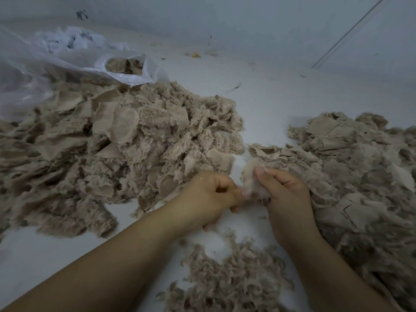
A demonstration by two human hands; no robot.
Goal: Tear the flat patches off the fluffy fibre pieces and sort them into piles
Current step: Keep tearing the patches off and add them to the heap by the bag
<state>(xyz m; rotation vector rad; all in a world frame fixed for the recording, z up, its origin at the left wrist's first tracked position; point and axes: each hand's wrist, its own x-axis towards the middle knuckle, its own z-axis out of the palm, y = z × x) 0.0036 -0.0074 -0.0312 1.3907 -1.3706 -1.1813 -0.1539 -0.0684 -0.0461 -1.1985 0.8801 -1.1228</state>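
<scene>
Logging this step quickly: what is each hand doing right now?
Left hand: pinching the fluffy fibre piece.
Right hand: gripping the same piece.

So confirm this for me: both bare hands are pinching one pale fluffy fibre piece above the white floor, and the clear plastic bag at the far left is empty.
Not empty: the head view shows the clear plastic bag holding beige fibre. The rest stands: left hand and right hand pinch the pale fluffy fibre piece above the white floor.
</scene>
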